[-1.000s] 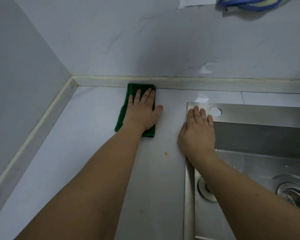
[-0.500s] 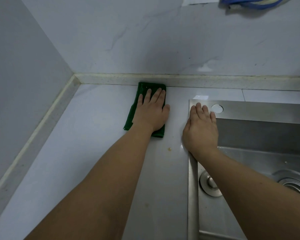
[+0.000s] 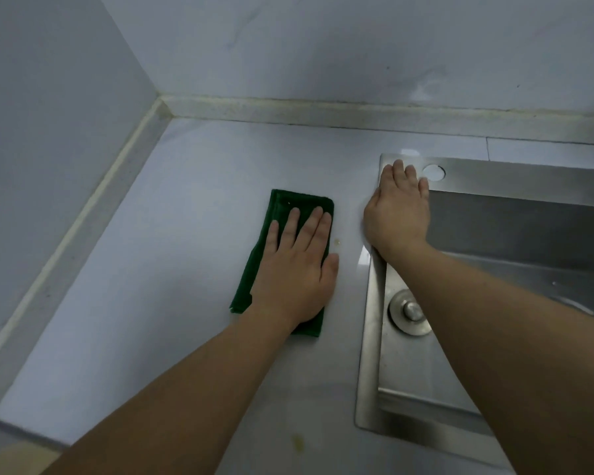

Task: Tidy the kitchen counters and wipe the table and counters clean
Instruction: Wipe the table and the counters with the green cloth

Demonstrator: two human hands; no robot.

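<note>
While the left hand (image 3: 297,272) presses flat on the green cloth (image 3: 282,258) and the right hand (image 3: 396,210) lies open on the sink rim (image 3: 367,337), we judge the small speck (image 3: 337,241) beside the cloth could be missed.

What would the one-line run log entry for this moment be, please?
left hand: flat on cloth | right hand: resting on sink rim | counter: spot beside cloth
</note>
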